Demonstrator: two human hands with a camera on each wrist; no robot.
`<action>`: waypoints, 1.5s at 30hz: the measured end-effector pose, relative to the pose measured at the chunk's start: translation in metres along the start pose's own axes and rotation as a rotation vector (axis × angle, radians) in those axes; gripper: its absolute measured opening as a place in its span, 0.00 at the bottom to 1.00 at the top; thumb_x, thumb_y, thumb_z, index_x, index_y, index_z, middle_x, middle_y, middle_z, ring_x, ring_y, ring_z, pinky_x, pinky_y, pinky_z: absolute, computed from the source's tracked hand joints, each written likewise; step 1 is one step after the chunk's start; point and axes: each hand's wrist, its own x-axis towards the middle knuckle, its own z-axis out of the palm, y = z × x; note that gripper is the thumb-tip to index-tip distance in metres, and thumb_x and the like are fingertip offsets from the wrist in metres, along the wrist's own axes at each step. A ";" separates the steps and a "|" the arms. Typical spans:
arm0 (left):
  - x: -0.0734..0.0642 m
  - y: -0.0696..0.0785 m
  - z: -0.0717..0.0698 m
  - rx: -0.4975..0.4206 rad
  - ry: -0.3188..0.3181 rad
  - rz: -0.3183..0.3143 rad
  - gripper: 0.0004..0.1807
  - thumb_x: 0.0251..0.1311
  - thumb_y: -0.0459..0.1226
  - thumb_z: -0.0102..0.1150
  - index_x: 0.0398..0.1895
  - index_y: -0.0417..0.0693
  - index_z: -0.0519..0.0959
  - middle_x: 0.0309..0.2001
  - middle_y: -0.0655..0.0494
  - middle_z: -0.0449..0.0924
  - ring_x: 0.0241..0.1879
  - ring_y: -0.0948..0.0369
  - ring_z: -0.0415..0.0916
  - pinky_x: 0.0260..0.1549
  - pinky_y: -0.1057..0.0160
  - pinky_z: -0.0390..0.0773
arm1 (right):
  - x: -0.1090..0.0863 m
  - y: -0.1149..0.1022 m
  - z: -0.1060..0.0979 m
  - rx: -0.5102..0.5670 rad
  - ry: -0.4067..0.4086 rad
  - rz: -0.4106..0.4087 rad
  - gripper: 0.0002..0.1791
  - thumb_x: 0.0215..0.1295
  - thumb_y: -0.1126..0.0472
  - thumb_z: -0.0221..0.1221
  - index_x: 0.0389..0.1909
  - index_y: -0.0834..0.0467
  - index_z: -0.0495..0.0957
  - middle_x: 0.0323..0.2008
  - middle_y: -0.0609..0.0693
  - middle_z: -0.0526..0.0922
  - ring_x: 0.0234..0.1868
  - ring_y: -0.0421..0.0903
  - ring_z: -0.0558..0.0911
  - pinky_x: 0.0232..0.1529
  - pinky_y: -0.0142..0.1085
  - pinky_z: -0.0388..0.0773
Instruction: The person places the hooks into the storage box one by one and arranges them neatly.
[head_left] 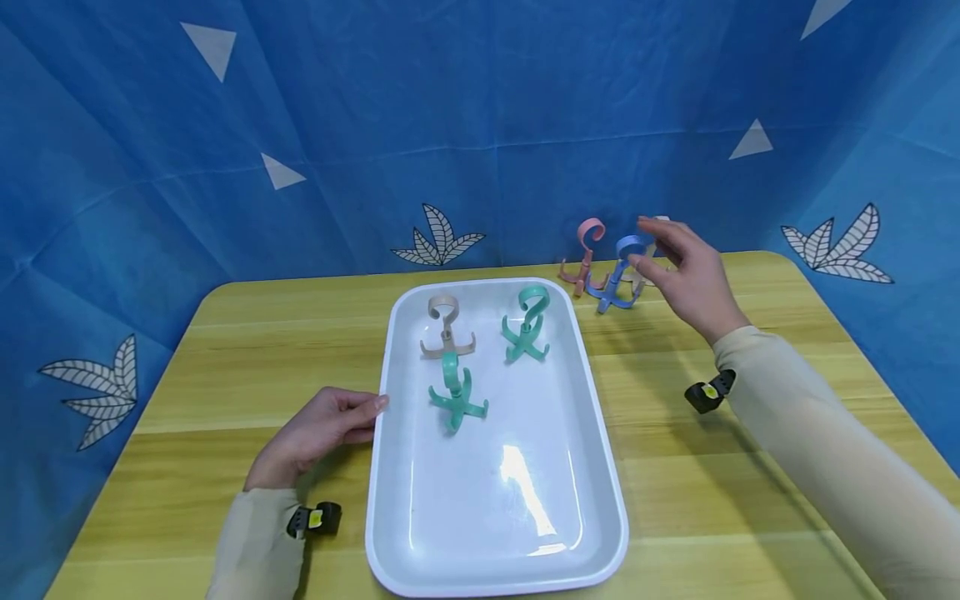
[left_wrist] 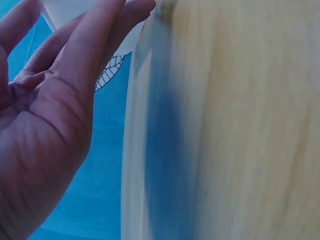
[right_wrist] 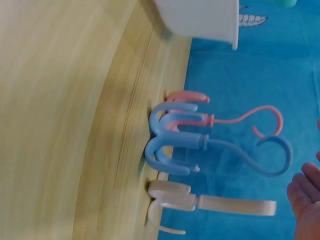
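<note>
My left hand grips the left rim of a white tray, its thumb on the edge. Three four-armed hanging hooks stand in the tray: a beige hook, a green hook and a second green hook. To the right of the tray, my right hand is by the curl of a blue hook, thumb and fingers parted with nothing held. Close beside the blue hook stand a pink hook and a beige hook, the latter partly hidden by my fingers in the head view.
Everything stands on a wood-grain table with rounded back corners. A blue cloth with leaf and triangle prints hangs behind and on both sides. The hooks outside the tray are near the table's back edge.
</note>
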 end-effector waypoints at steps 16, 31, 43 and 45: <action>0.000 0.001 -0.001 -0.009 -0.018 -0.010 0.27 0.71 0.44 0.55 0.59 0.26 0.74 0.53 0.37 0.79 0.50 0.49 0.81 0.50 0.55 0.81 | 0.017 0.012 0.008 -0.067 -0.018 0.025 0.19 0.74 0.67 0.53 0.64 0.64 0.73 0.61 0.60 0.70 0.64 0.59 0.71 0.64 0.49 0.70; 0.002 -0.002 -0.001 -0.035 -0.032 -0.008 0.27 0.72 0.43 0.54 0.60 0.25 0.73 0.54 0.36 0.78 0.50 0.50 0.80 0.51 0.54 0.80 | 0.020 0.013 0.005 -0.106 -0.021 0.068 0.16 0.75 0.68 0.50 0.59 0.63 0.77 0.52 0.56 0.73 0.56 0.55 0.76 0.57 0.50 0.76; 0.000 0.000 -0.002 -0.040 -0.037 -0.019 0.28 0.72 0.43 0.55 0.61 0.25 0.72 0.54 0.36 0.78 0.50 0.49 0.80 0.50 0.54 0.80 | 0.007 -0.003 -0.007 -0.113 -0.038 0.048 0.16 0.74 0.58 0.54 0.57 0.59 0.79 0.52 0.52 0.75 0.54 0.54 0.77 0.46 0.37 0.78; 0.000 0.001 -0.002 -0.032 -0.035 -0.020 0.28 0.71 0.44 0.55 0.60 0.25 0.72 0.54 0.36 0.78 0.50 0.50 0.80 0.50 0.54 0.80 | 0.004 -0.005 -0.008 -0.115 -0.032 0.037 0.15 0.74 0.59 0.55 0.56 0.59 0.80 0.50 0.51 0.75 0.53 0.53 0.78 0.45 0.32 0.77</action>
